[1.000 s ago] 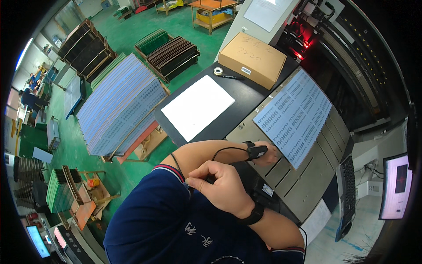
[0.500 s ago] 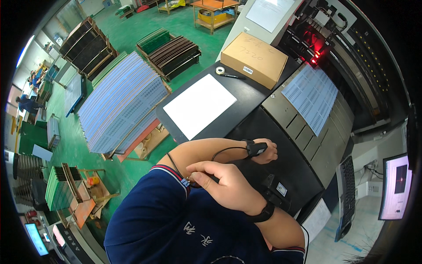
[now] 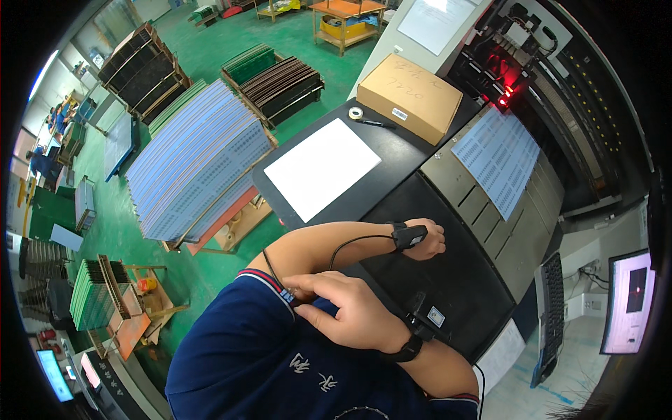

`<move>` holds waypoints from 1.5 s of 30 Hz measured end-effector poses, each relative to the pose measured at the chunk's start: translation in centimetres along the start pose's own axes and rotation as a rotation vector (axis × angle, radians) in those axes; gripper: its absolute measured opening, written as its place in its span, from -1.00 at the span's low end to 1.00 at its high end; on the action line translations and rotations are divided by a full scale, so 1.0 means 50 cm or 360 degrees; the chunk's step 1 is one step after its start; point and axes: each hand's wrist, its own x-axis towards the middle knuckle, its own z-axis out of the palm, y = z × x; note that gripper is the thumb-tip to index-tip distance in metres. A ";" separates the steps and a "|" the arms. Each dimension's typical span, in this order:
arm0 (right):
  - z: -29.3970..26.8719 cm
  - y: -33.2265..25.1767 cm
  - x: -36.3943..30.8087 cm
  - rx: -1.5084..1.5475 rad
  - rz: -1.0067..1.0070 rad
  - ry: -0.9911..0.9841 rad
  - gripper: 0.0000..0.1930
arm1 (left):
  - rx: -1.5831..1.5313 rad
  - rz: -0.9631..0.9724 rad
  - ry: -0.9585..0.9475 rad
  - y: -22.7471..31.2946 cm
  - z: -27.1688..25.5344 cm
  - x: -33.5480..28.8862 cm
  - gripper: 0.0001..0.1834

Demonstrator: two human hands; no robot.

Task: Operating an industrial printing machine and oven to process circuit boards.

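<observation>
My left forearm lies bent across my front. My left hand (image 3: 428, 240) is curled in a loose fist above the black work surface, and nothing shows in it. A black device (image 3: 408, 236) is strapped at that wrist, with a thin cable running back up the arm. My right hand (image 3: 353, 308) reaches over to the left sleeve (image 3: 260, 280). Its thumb and fingers close on a small blue clip (image 3: 287, 295) on the cable at the sleeve's edge; the fingertips partly hide it. Around my right wrist is a black strap (image 3: 409, 348) with another device.
On the black table sit a white sheet (image 3: 322, 168), a tape roll (image 3: 355, 113), a pen (image 3: 378, 124) and a cardboard box (image 3: 409, 94). A printed panel (image 3: 500, 161) lies on the machine bed under red lights. Keyboard (image 3: 551, 318) and monitor (image 3: 626, 301) stand right; racked panels (image 3: 203, 161) stand left.
My right hand has shifted slightly left and stays at the sleeve clip, its fingers closer over it. The left hand keeps its fist. The whole view has moved a little.
</observation>
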 end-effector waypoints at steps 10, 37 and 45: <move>0.030 0.012 0.007 -0.0212 -0.0192 -0.0029 -0.71 | -0.0074 -0.0067 0.0176 0.029 -0.031 -0.001 -0.89; 0.289 -0.108 -0.267 0.0590 0.0376 -0.0957 -0.85 | 0.0192 -0.0832 0.0063 0.419 -0.030 -0.198 -0.85; 0.439 -0.165 -0.355 0.0405 0.0014 -0.1579 -0.83 | 0.0314 -0.1410 0.0132 0.655 -0.016 -0.387 -0.87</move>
